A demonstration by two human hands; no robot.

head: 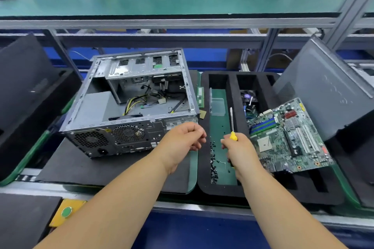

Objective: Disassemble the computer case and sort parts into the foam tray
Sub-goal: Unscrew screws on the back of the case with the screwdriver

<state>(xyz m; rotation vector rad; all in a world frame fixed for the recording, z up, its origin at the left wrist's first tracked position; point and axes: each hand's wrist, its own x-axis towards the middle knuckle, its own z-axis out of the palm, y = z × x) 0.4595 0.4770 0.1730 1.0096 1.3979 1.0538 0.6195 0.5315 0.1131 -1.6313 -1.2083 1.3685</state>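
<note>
Far left, one dark case side panel [26,79] leans at the bench edge. Next, one computer case [129,105] lies on its side on a dark foam mat [101,170], open face up, its long axis running from the rear panel near the person away toward the drive bays. Two round fan grilles [109,136] face the person on that rear panel. Inside, a loose bundle of yellow and black cables [145,99] sprawls across the floor of the case.

The left hand [183,140] hovers at the case's near right corner, fingers loosely curled; whether they pinch anything small I cannot tell. One green memory stick [200,97] lies just right of the case, lengthwise away from the person.

On to one black foam tray [204,168], its slots running near to far. The left slot holds a scatter of small black screws [213,166], too many and too small to count, and one clear plastic piece [217,105] farther back. The right hand [240,152] is over this slot, gripping one yellow-handled screwdriver [232,122], shaft upright, tip pointing away.

One green motherboard [287,137] rests tilted across the tray's right slots. Far right, a second dark panel [327,91] leans.
</note>
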